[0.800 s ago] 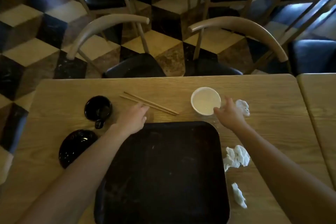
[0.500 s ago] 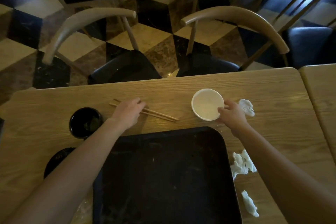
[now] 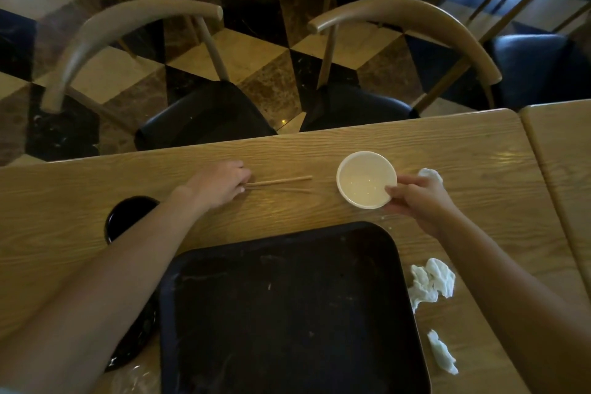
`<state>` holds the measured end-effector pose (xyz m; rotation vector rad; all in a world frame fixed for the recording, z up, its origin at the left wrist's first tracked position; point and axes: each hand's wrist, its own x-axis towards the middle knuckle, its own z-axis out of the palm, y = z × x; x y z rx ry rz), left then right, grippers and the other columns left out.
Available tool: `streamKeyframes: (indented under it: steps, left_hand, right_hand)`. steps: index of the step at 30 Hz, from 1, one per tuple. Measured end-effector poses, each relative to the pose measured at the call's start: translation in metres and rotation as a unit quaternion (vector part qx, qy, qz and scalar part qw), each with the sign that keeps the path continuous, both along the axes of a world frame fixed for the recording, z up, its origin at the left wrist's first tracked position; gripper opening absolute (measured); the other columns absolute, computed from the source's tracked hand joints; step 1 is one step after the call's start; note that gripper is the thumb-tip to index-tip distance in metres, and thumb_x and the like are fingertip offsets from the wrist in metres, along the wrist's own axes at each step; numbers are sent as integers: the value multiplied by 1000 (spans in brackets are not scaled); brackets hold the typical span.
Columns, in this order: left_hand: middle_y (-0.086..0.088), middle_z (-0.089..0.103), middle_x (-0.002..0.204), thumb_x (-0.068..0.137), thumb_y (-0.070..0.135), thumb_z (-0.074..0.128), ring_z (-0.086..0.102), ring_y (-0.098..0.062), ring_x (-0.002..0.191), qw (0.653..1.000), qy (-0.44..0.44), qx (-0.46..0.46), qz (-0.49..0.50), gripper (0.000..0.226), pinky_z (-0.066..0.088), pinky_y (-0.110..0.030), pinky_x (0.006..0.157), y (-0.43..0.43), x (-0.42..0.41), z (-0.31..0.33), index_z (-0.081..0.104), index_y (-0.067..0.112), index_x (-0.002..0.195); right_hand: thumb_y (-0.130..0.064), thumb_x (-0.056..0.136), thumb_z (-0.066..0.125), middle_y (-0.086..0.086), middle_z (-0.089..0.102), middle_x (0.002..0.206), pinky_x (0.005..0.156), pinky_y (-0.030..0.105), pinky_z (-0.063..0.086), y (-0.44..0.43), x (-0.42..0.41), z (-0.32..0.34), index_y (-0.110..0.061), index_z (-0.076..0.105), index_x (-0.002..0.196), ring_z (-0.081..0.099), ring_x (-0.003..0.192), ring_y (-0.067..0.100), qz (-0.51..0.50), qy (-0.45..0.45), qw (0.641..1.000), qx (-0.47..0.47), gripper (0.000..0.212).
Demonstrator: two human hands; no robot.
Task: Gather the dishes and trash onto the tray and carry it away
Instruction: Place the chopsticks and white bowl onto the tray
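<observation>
A dark square tray [image 3: 287, 313] lies on the wooden table [image 3: 463, 150] in front of me. Beyond it my left hand [image 3: 220, 184] is closed over the near ends of a pair of wooden chopsticks [image 3: 281, 184]. My right hand [image 3: 419, 198] pinches the right rim of a small white bowl [image 3: 364, 181]. A crumpled white napkin [image 3: 431, 174] lies just behind that hand. Two more napkins sit right of the tray, a large napkin [image 3: 431, 281] and a small napkin [image 3: 443, 353]. A black cup [image 3: 128, 214] and a black plate [image 3: 137, 339] lie partly under my left forearm.
Two wooden-armed chairs with black seats [image 3: 204, 118] [image 3: 355, 105] stand tucked at the table's far edge. A second table [image 3: 563, 150] abuts on the right. Clear plastic wrap [image 3: 134, 377] lies near the tray's front left corner.
My left hand reached forward onto the chopsticks and closed on them, turning them level. My right hand closed on the white bowl's rim. The view shifted forward over the table.
</observation>
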<state>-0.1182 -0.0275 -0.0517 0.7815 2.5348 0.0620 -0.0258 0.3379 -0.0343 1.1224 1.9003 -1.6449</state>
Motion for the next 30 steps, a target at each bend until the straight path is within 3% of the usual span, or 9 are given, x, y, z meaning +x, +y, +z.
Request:
streamKeyframes:
  steps: [10, 17, 22, 26, 30]
  left_hand:
    - [7, 56, 99, 97, 24, 55, 57, -6, 81, 999, 27, 33, -5, 15, 54, -26, 74, 12, 15, 4, 65, 22, 108]
    - [3, 57, 106, 98, 21, 54, 58, -10, 86, 994, 32, 94, 35, 22, 54, -28, 76, 23, 59, 28, 65, 18, 117]
    - [2, 56, 104, 96, 12, 55, 58, -13, 86, 998, 15, 52, -28, 20, 52, -27, 73, 19, 122, 19, 64, 18, 113]
    - [-1, 57, 114, 92, 6, 60, 59, -14, 100, 999, 9, 17, -39, 28, 53, -29, 84, 23, 157, 8, 60, 16, 118]
    - [-5, 57, 125, 87, 3, 67, 60, -19, 109, 998, 49, -18, -18, 43, 53, -32, 91, 30, 171, -3, 57, 13, 127]
  right_hand:
    - [5, 90, 65, 16, 66, 108, 65, 30, 64, 1, 8, 28, 1, 63, 125, 70, 98, 30, -68, -1, 997, -40, 35]
    - [5, 89, 67, 15, 66, 110, 75, 34, 63, 5, 33, 46, 3, 62, 127, 71, 102, 30, -90, 27, 994, -57, 39]
    - [5, 87, 68, 18, 71, 112, 73, 33, 62, 6, 59, 50, 4, 64, 125, 75, 95, 27, -101, 49, 990, -86, 37]
    - [4, 87, 68, 18, 75, 105, 86, 41, 59, 5, 84, 46, 1, 66, 123, 77, 90, 26, -96, 50, 990, -91, 36]
    - [4, 88, 67, 20, 74, 106, 85, 41, 60, 2, 106, 39, 0, 67, 121, 76, 93, 28, -91, 33, 990, -100, 33]
